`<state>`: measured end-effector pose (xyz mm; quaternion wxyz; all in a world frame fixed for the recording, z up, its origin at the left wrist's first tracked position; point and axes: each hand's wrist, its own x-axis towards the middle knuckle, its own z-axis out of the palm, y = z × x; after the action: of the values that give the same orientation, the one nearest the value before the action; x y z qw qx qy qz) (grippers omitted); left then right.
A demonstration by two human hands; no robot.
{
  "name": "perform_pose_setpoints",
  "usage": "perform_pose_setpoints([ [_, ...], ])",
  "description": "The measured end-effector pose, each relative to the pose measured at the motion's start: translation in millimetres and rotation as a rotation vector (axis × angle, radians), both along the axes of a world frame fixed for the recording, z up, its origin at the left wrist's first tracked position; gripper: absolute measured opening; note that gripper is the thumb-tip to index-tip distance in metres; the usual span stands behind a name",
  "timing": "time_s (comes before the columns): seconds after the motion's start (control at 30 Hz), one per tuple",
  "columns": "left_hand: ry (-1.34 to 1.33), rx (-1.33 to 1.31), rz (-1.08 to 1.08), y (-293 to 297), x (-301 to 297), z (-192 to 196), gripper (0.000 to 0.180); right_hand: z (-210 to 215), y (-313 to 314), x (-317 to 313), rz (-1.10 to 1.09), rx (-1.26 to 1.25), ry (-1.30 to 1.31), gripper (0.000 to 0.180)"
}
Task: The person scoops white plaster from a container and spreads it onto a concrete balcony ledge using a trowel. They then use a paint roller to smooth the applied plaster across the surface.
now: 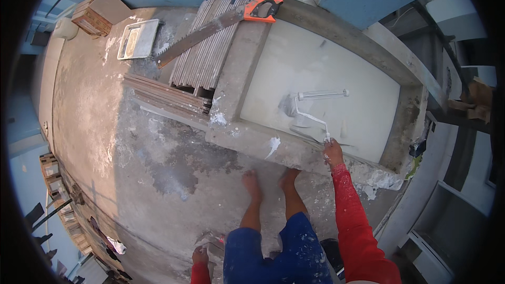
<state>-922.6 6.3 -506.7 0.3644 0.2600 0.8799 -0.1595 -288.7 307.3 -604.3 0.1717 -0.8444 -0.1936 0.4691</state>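
Observation:
At the concrete basin's near wall, my right hand point(332, 153) is closed round the handle of a white-smeared paint roller frame point(310, 117). Its bent wire reaches over the cloudy, whitish water point(273, 68) to the slim white roller end point(323, 94). Whether that end touches the water I cannot tell. Low at the left of my legs, my left hand point(200, 256) is curled beside a greyish, partly red object point(210, 240). What its fingers hold, if anything, cannot be made out.
The concrete basin point(239, 68) has a thick, paint-splashed rim. An orange-handled handsaw point(210, 30) lies across stacked wooden strips point(202, 58) and the rim. Farther left are a paint tray point(139, 39) and a cardboard box point(93, 18). My bare feet stand on wet-stained concrete floor point(173, 163).

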Motion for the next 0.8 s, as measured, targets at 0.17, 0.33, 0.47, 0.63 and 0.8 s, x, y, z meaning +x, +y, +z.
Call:
perform_pose_setpoints([
  [0.17,-0.043,-0.178,-0.252,-16.8,28.1,14.1,0.041,-133.6,-21.5,108.7,0.204,-0.212,-0.132,0.038],
  [0.33,-0.074,-0.320,-0.260,-20.0,57.5,5.6,0.050,-181.1,90.8,110.6,0.186,0.024,-0.187,0.034],
  [0.47,-0.021,-0.323,-1.371,1.5,116.7,6.9,0.056,-152.4,80.1,108.5,0.093,-0.265,0.118,0.039],
  [0.63,-0.069,-0.519,-1.118,-1.3,127.1,15.3,0.048,-175.5,-14.7,143.3,0.431,0.034,-0.184,0.037],
  [0.8,-0.180,-0.629,-0.763,1.6,133.3,14.7,0.054,-154.5,122.3,121.6,0.041,-0.098,0.138,0.029],
])
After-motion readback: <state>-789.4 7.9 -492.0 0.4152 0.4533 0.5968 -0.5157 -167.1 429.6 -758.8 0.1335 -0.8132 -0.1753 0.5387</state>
